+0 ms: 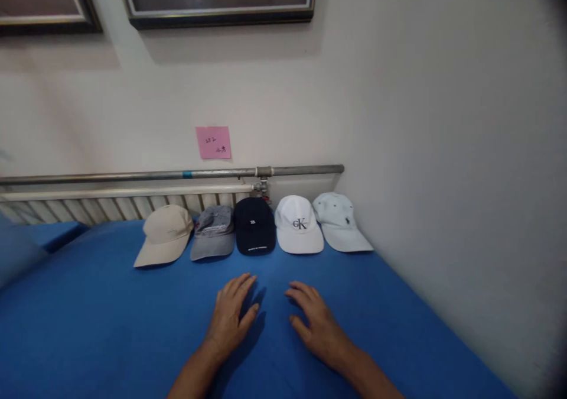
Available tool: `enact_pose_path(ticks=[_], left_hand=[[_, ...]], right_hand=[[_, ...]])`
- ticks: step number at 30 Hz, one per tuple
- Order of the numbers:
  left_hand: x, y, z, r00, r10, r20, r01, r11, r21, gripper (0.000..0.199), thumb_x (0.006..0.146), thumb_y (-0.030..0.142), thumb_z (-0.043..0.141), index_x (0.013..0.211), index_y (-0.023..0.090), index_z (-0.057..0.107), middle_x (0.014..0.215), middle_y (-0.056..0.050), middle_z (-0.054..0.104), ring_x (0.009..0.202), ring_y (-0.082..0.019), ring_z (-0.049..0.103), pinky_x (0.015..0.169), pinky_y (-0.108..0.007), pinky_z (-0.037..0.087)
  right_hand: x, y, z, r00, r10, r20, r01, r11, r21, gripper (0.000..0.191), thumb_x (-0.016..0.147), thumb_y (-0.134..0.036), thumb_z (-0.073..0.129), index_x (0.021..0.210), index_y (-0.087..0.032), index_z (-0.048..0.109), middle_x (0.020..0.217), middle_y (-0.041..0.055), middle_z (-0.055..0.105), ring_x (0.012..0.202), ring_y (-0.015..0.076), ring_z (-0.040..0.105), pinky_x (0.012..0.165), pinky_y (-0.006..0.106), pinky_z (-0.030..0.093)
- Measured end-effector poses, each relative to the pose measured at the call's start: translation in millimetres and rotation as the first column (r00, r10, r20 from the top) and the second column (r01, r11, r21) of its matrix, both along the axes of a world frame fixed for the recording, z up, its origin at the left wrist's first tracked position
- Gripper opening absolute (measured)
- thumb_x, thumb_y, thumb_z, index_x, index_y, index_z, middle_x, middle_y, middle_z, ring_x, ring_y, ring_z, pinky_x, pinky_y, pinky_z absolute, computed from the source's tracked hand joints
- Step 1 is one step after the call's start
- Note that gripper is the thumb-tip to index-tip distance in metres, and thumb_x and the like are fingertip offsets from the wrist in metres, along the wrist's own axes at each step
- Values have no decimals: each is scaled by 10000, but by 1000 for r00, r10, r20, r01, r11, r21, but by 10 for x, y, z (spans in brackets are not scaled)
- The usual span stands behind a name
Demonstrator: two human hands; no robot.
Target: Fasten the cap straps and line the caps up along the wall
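Note:
Several baseball caps stand in a row at the back of a blue-covered surface (133,316). From left to right they are a beige cap (166,232), a grey cap (214,233), a black cap (254,227), a white cap with dark letters (298,226) and a pale cap with a small dark emblem (340,223). Their brims point toward me. My left hand (231,315) is just above the surface, fingers apart, nearest the black and grey caps. Facing it, my right hand (313,319) has its fingers loosely spread, closest to the white cap. Both hands hold nothing and touch no cap.
Behind the caps run a metal pipe (212,174) with a valve (262,186) and a white radiator (119,204). A pink note (213,143) is stuck on the wall. Framed pictures (221,16) hang above. A bare wall (452,198) bounds the right side.

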State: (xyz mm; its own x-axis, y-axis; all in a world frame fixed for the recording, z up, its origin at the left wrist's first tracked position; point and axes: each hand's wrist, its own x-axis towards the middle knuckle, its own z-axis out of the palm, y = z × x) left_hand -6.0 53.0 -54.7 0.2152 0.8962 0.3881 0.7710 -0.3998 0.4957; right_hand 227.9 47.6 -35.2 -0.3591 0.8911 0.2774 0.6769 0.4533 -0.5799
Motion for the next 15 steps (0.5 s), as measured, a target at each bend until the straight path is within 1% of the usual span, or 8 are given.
enact_pose_path(ticks=[2,3,6,11,15], left_hand=[[11,-3,-26,995,10,-101,-7,1000,28,532,875,334,504,1397,239,459,1460,-104,451,1335,-305,392,1058,-531,326],[19,-6,-36,990,9,-141,-4,999,38,544,870,343,516,1404,260,452,1475,-93,436,1345,-310,381,1058,-539,329],[38,-16,-50,975,-9,-224,17,999,37,557,861,347,540,1408,304,445,1490,-69,419,1359,-320,366,1059,-554,333],[43,-24,-38,969,-11,-247,5,1000,-26,554,869,344,527,1412,264,448,1495,-94,407,1370,-314,355,1074,-547,318],[29,-16,-54,978,9,-208,-20,998,-52,533,864,338,517,1386,236,484,1480,-101,429,1356,-297,380,1079,-526,321]], right_hand=[[-32,-41,24,993,-4,116,1,1000,21,473,761,-148,525,1226,-204,590,1424,130,468,1314,301,402,1068,514,327],[-46,-58,40,987,-7,161,2,1000,29,488,759,-153,539,1240,-221,585,1456,120,437,1336,312,369,1068,534,315],[-68,-89,66,972,-16,235,1,998,61,519,753,-162,565,1262,-261,567,1499,90,389,1369,318,314,1062,543,310],[-66,-94,57,968,-28,248,7,997,82,527,755,-139,565,1271,-245,562,1491,100,398,1367,308,317,1070,522,301],[-73,-104,88,973,-15,231,4,999,45,505,772,-142,554,1269,-228,568,1475,111,422,1356,297,345,1074,506,306]])
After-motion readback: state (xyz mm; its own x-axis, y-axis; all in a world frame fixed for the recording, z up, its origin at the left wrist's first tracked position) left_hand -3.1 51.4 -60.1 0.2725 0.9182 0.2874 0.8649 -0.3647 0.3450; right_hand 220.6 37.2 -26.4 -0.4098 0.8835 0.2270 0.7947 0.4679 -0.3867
